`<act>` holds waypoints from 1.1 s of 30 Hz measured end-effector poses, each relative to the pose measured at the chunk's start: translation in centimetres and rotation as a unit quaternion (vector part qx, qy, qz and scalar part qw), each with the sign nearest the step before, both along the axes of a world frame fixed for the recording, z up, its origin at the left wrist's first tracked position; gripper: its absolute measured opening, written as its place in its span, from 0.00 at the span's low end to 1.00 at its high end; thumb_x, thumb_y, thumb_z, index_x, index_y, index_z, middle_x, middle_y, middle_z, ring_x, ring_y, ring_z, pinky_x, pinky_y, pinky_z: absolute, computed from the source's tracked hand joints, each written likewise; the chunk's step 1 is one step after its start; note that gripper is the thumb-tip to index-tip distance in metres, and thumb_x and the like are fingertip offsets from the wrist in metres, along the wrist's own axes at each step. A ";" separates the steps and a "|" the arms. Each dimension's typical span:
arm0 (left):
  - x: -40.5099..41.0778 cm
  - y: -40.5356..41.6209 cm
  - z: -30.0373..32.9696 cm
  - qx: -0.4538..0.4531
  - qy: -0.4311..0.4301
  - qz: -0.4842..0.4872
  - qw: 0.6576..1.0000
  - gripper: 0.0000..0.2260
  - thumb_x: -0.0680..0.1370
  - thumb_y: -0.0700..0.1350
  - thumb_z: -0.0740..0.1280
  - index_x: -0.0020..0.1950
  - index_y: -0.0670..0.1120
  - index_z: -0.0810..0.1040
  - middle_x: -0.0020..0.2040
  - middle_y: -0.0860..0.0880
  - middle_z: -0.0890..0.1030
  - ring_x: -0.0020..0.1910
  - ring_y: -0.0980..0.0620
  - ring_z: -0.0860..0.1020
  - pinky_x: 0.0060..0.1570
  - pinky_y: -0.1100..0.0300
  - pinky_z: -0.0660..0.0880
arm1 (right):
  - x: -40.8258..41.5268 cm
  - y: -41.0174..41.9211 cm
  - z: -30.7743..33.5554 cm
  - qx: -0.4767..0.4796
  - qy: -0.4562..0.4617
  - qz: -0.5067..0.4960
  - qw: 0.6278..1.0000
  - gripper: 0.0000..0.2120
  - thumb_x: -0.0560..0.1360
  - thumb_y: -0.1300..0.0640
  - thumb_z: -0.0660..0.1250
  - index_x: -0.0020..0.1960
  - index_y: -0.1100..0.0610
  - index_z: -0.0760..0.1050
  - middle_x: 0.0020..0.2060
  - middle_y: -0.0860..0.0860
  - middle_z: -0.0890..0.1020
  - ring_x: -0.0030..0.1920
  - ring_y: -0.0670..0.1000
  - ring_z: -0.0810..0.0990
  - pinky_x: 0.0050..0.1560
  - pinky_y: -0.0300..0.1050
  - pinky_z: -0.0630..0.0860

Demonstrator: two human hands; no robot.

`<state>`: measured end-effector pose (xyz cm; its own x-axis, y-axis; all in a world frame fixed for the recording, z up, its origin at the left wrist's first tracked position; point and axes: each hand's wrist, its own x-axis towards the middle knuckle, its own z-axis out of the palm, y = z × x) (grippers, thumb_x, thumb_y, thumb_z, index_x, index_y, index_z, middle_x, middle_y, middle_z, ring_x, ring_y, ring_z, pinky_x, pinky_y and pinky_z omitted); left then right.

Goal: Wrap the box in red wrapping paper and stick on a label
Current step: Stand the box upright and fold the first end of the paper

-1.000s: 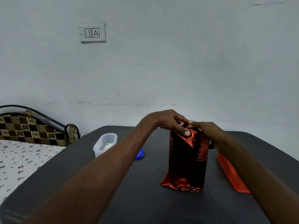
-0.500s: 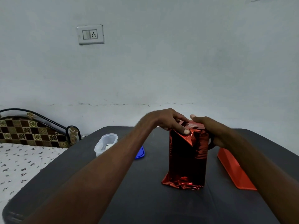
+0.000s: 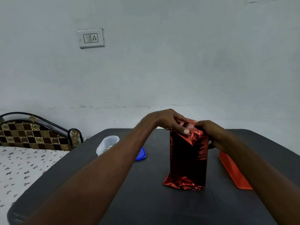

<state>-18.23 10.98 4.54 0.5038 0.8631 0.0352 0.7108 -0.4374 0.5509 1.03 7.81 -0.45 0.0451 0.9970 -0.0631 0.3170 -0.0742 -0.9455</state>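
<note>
A dark grey worktop with rounded corners carries everything; the box in red wrapping paper stands upright near its middle, the foil crumpled where it meets the surface; a clear plastic tub sits far left, a blue lid just beside it; an orange tray lies flat to the right, apart from the box.

Both bare forearms reach forward and converge; the left hand curls its fingers downward with the thumb pressed flat, while the right hand meets it fingertip to fingertip, its fingers bent.
</note>
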 end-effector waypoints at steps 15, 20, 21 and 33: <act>-0.4 0.5 -2.0 -0.011 -0.222 0.153 0.963 0.17 0.73 0.49 0.76 0.56 0.41 0.83 0.47 0.47 0.82 0.41 0.54 0.78 0.38 0.64 0.75 | 2.4 0.0 -0.1 0.205 -0.055 0.037 0.976 0.10 0.79 0.48 0.68 0.49 0.53 0.85 0.40 0.48 0.85 0.45 0.50 0.83 0.51 0.48 0.78; 0.0 0.1 -2.3 0.015 -0.250 0.172 0.953 0.10 0.72 0.48 0.77 0.40 0.42 0.83 0.34 0.50 0.78 0.34 0.55 0.74 0.32 0.65 0.71 | 2.3 -0.3 2.1 0.293 -0.131 -0.009 0.947 0.08 0.79 0.54 0.67 0.49 0.51 0.85 0.43 0.44 0.87 0.49 0.45 0.84 0.56 0.48 0.78; 0.0 0.0 -2.4 0.025 -0.254 0.185 0.949 0.09 0.72 0.47 0.77 0.38 0.43 0.82 0.33 0.50 0.78 0.32 0.55 0.73 0.30 0.65 0.70 | 1.9 -0.8 2.5 0.307 -0.149 -0.015 0.940 0.09 0.79 0.57 0.66 0.48 0.51 0.85 0.42 0.43 0.86 0.48 0.44 0.83 0.53 0.44 0.77; 1.4 -4.1 -2.0 -0.009 -0.374 0.253 0.892 0.05 0.71 0.38 0.71 0.42 0.37 0.79 0.35 0.42 0.83 0.28 0.45 0.83 0.36 0.55 0.83 | -2.8 -5.0 0.2 0.352 -0.487 -0.041 0.799 0.30 0.66 0.30 0.59 0.51 0.53 0.80 0.44 0.50 0.83 0.54 0.55 0.77 0.59 0.53 0.71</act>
